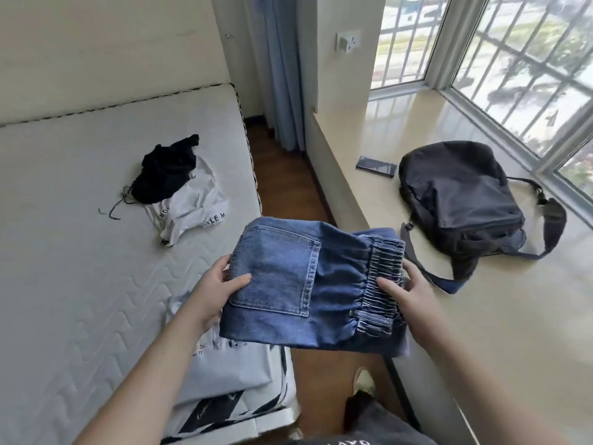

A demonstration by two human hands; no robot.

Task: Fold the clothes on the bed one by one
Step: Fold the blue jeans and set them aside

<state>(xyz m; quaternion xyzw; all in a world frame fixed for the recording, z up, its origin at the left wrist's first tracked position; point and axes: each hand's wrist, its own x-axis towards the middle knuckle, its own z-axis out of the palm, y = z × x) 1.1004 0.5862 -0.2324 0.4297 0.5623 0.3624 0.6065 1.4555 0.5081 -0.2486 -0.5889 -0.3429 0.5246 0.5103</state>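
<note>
Two garments point(179, 187) on bare mattress point(80, 252) | bag point(462, 200), probably phone point(376, 166), on sill point(481, 316)

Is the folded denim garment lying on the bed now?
No, both the left hand and right hand hold the denim garment in the air beside the bed.

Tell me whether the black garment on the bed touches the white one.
Touching. The head view shows the black garment lying partly on top of the crumpled white garment, no gap between them.
</note>
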